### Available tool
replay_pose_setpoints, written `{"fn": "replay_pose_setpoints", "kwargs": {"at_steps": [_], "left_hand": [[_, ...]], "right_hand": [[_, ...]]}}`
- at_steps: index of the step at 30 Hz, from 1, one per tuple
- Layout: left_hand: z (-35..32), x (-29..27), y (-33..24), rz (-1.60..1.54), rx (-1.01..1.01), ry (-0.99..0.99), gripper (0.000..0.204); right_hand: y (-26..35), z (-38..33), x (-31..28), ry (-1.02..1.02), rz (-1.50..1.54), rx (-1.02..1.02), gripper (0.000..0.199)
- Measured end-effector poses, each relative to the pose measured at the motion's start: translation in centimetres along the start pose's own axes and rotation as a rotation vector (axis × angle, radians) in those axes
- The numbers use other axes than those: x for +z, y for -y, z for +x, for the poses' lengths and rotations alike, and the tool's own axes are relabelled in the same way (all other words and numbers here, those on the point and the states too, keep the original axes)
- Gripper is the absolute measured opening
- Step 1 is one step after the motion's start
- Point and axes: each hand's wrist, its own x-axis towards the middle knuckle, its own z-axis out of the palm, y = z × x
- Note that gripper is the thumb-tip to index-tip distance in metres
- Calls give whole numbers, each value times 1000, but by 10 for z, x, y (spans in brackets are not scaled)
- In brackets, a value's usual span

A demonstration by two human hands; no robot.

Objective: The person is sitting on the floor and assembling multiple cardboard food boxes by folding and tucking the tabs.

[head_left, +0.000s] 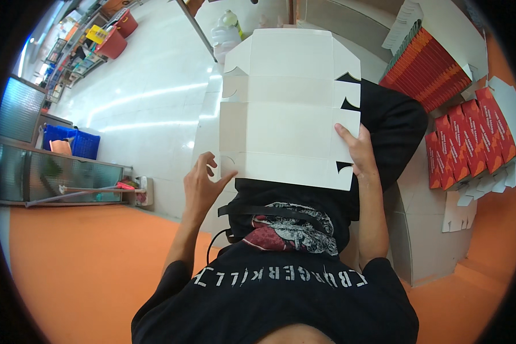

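1. The floor (86, 269) is orange in the lower part and pale, shiny tile further away, to the person's left.
2. The flat white cardboard sheet (289, 109), an unfolded box blank with creases and small cut slots along both side edges, is the largest thing in hand. It is held up over the person's lap, in the middle of the view, with its near edge just above the black clothing.
3. A stack of flat orange-red box blanks (427, 71) lies at the upper right, with white blanks beside it.
4. A row of folded orange-red boxes (470, 140) stands on the right, well apart from the sheet, with white blanks lying below them.
5. A blue crate (77, 143) sits on the left behind a grey mesh rack (51, 178).
6. The left hand (203, 186) touches the lower left edge of the sheet with its fingertips; the fingers are spread and not closed around it.
7. The right hand (358, 152) lies on the lower right edge, the thumb pressed on the face of the sheet; the other fingers are hidden behind it.
8. The two hands are apart, one on each side of the sheet.
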Motion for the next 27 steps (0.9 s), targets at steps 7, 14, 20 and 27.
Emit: {"fn": "replay_pose_setpoints", "kwargs": {"at_steps": [7, 14, 20, 27], "left_hand": [[14, -20, -6, 234, 367, 268, 53], [24, -16, 1, 258, 398, 430, 47], [26, -31, -17, 244, 343, 497, 55], [30, -45, -19, -174, -263, 194, 59]], "right_hand": [[1, 0, 0, 2, -6, 21, 32], [5, -1, -1, 14, -19, 48, 32], [4, 1, -2, 28, -26, 25, 30], [-9, -4, 0, 102, 9, 30, 34]]}}
